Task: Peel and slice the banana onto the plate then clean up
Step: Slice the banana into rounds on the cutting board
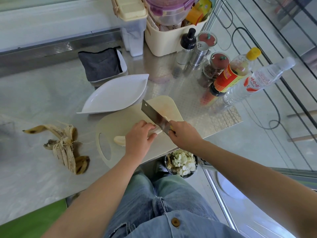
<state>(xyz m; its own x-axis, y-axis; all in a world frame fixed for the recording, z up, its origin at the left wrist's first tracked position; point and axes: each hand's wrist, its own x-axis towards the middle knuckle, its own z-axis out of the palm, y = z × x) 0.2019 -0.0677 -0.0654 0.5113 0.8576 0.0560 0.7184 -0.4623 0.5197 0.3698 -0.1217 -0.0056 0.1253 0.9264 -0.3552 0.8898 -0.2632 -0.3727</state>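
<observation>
At the centre of the frame my left hand [139,135] curls over the peeled banana [119,140], pinning it on the cream cutting board [123,120]. My right hand [183,134] grips the cleaver [154,114] by its handle, blade across the banana. The white plate [116,95] sits just above the board, and the banana peel [63,146] lies on the bench [34,100] at left.

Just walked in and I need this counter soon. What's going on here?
A person is slicing a peeled banana on a cutting board. The left hand holds the banana down while the right hand grips a cleaver, its blade at the banana's end. The white plate beside the board is empty; the peel lies on the counter.
</observation>
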